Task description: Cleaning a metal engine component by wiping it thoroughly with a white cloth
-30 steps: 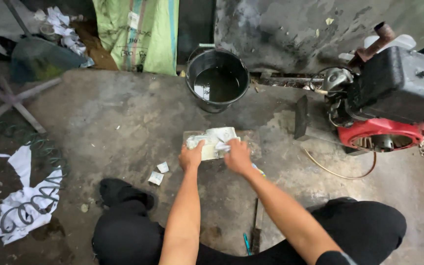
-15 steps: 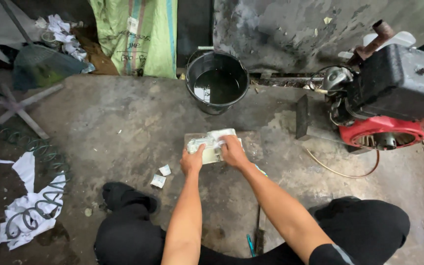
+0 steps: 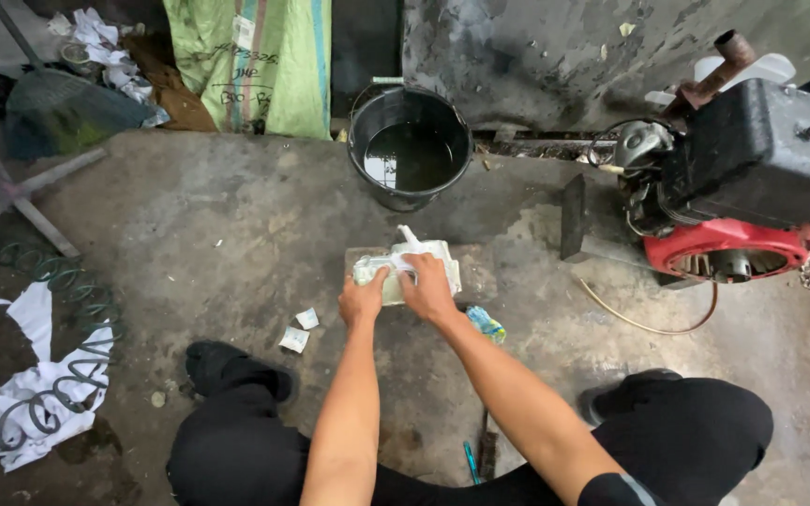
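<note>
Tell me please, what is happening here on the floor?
A person crouches on a stained concrete floor and presses both hands on a pale, whitish object that lies on a flat slab. The left hand holds its near left edge; the right hand lies over its middle. A black bucket of dark liquid stands just beyond, and a red and black engine sits to the right.
</note>
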